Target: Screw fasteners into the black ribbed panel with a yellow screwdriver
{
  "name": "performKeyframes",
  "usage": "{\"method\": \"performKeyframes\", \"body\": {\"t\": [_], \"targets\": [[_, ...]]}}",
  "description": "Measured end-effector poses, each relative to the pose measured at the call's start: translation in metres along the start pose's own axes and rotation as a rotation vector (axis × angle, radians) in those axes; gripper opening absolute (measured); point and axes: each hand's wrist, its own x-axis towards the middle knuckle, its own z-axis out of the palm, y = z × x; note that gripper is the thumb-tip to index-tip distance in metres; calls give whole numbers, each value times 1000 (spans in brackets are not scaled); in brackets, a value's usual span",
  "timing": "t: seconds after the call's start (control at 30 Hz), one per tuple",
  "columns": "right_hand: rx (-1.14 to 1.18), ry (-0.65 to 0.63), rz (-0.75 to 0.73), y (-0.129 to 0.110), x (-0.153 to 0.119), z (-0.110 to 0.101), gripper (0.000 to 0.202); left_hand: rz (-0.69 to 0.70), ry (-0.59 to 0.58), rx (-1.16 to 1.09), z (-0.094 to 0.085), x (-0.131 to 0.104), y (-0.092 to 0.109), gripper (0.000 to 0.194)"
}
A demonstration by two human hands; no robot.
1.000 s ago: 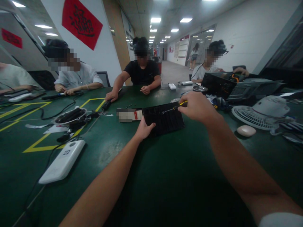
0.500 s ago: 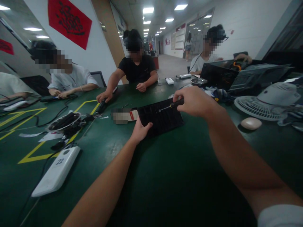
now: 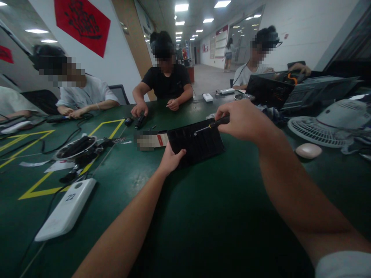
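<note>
A black panel with ribs or slots (image 3: 199,148) is held tilted above the green table (image 3: 203,216). My left hand (image 3: 171,157) grips its left edge, thumb on the front face. In my right hand (image 3: 236,117) is a screwdriver (image 3: 216,123) with a dark handle, its thin metal shaft pointing left across the panel's upper part. Whether the tip touches the panel is too small to tell. Left of the panel lies a pale box with a red label (image 3: 159,139), partly blurred out.
At the left are a white device marked 22 (image 3: 68,208) and a round tray of black parts (image 3: 77,148). On the right are a white fan (image 3: 333,119) and a pale mouse (image 3: 308,150). Across the table a person's hand (image 3: 140,109) holds a dark tool (image 3: 139,121).
My right hand and the screwdriver have shifted slightly up and to the right. The person across has moved the dark tool to the right, away from the small parts.
</note>
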Motion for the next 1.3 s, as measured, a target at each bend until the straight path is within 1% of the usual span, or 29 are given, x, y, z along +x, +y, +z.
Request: {"method": "performKeyframes", "body": {"t": [0.13, 0.4, 0.57, 0.7, 0.87, 1.07, 1.3], "targets": [[4, 22, -12, 4, 1, 3, 30, 14, 8, 9, 1, 1, 0, 65], [-22, 43, 60, -1, 1, 7, 25, 9, 25, 16, 2, -1, 4, 63], [-29, 25, 73, 3, 2, 9, 25, -7, 37, 12, 1, -1, 3, 65], [-19, 31, 82, 4, 3, 10, 23, 1, 23, 24, 1, -1, 2, 66], [-13, 0, 72, 2, 3, 9, 23, -4, 23, 34, 1, -1, 2, 65], [-24, -3, 102, 0, 1, 9, 21, -5, 30, 41, 1, -1, 3, 63], [-32, -71, 57, 5, 4, 9, 20, -11, 34, 28, 0, 1, -1, 66]]}}
